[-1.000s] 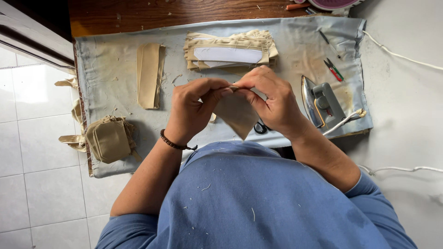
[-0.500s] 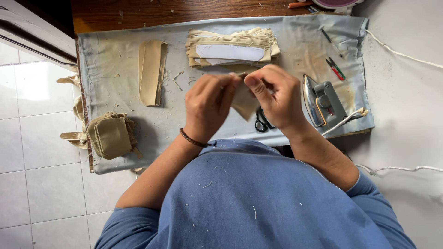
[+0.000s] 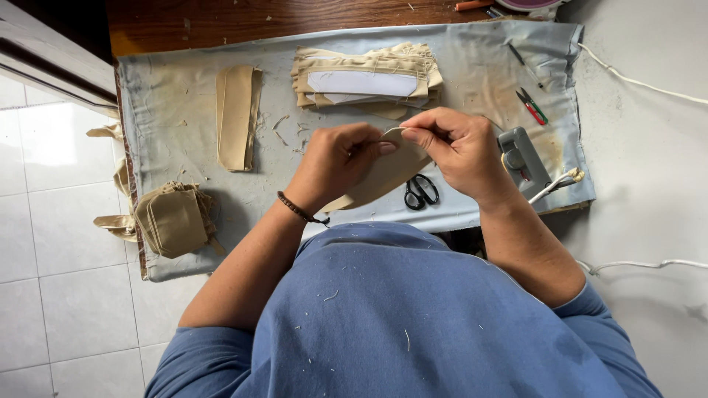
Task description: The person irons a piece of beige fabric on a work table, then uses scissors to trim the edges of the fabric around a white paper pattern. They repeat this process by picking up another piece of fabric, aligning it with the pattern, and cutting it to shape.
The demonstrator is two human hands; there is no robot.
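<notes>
Tan fabric piece (image 3: pixel 380 177) sits between the two hands, pinched at its upper edge by the fingertips of both and hanging down and to the left beneath them, above the grey-blue cloth cover (image 3: pixel 184 96) of the work surface. It is a flat, khaki-coloured cut of cloth with a curved upper edge and a lower corner that trails toward the left wrist.

Left hand (image 3: pixel 335 162) is curled nearly closed, thumb and forefinger nipping the fabric's top edge; a dark beaded bracelet (image 3: pixel 299 210) circles its wrist. Right hand (image 3: pixel 457 151) is likewise closed to a pinch, thumb and forefinger gripping the same edge just beside the left fingertips, the remaining fingers folded in. Both forearms rise from blue sleeves and angle inward so the hands meet in the middle.

Just below the right hand lie black-handled scissors (image 3: pixel 420 191), and just to its right stands a grey iron (image 3: pixel 523 158). Beyond the hands rests a stack of tan pieces with a white pattern (image 3: pixel 365 81) on top. Well to the left of the left hand lie a folded tan strip (image 3: pixel 236 118) and a pile of tan pieces (image 3: pixel 173 217).
</notes>
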